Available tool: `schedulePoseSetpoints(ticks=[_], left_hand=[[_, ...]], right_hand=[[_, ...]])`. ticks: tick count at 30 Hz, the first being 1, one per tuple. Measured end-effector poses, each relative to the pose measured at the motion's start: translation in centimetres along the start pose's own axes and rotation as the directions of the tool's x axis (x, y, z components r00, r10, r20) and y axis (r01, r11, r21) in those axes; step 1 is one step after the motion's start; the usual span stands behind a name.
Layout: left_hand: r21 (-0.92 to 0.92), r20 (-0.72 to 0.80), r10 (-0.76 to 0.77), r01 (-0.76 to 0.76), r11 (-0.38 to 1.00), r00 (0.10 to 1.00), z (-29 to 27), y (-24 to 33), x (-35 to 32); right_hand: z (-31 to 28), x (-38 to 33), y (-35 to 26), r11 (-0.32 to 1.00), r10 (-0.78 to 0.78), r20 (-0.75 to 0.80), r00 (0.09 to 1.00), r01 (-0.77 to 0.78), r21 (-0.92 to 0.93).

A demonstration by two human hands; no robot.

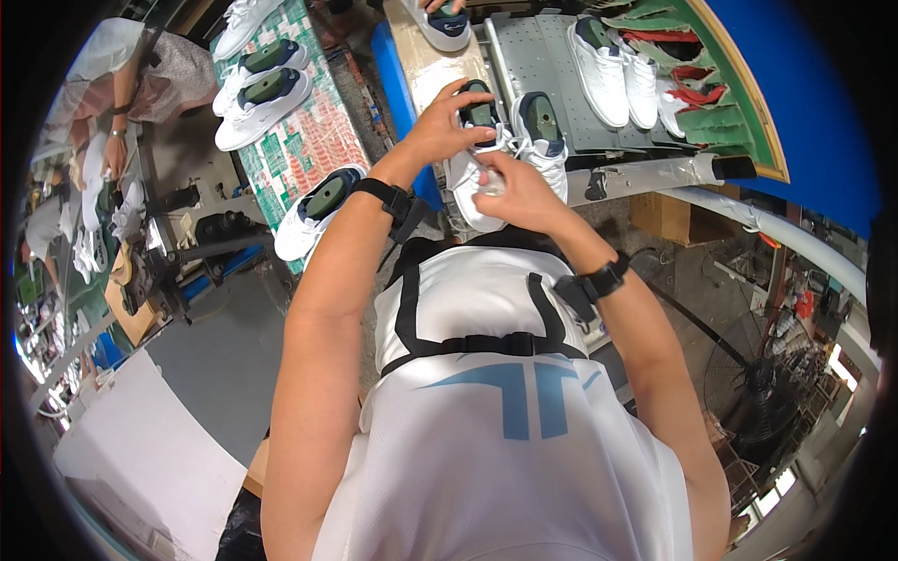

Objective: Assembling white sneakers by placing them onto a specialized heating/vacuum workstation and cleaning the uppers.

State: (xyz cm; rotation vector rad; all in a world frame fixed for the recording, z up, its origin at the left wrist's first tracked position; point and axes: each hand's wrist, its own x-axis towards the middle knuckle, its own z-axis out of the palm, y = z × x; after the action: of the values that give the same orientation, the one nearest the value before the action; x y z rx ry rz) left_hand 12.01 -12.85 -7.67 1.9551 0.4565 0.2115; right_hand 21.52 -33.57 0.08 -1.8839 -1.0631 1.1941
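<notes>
Both hands work on a white sneaker (465,179) with a dark green last inside it, held just in front of my chest. My left hand (444,123) grips the shoe's upper part near the collar. The fingers of my right hand (517,190) are closed on the front of the same shoe, around the laces. A second white sneaker (541,133) with a dark last lies right beside it on the metal tray (552,79). Each wrist carries a black band.
More white sneakers (613,73) lie on the tray, with red and green pieces (687,84) at its right. A patterned conveyor (309,140) at the left carries several shoes on lasts. Another person (112,103) works at far left. A black fan (748,383) stands at lower right.
</notes>
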Motion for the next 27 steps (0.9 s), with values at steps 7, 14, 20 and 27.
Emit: schedulePoseSetpoints(ticks=[7, 14, 20, 27], left_hand=[[-0.245, 0.055, -0.146, 0.155, 0.957, 0.988, -0.4, 1.1, -0.3], [-0.068, 0.054, -0.11, 0.113, 0.991, 0.992, -0.5, 1.2, 0.2], [-0.064, 0.044, -0.139, 0.142, 0.988, 0.989, 0.1, 1.4, 0.1], [-0.039, 0.0, -0.118, 0.118, 0.992, 0.993, 0.2, 1.4, -0.1]], right_hand=[[-1.8, -6.5, -0.2, 0.973, -0.112, 0.14, 0.984, 0.137, -0.186], [-2.8, -7.1, 1.4, 0.997, -0.068, -0.039, 0.997, 0.066, -0.029], [-1.2, -3.7, 2.0, 0.998, -0.048, -0.233, 0.971, 0.034, -0.061], [-0.6, -3.4, 2.1, 0.993, -0.09, -0.258, 0.962, 0.067, -0.096]])
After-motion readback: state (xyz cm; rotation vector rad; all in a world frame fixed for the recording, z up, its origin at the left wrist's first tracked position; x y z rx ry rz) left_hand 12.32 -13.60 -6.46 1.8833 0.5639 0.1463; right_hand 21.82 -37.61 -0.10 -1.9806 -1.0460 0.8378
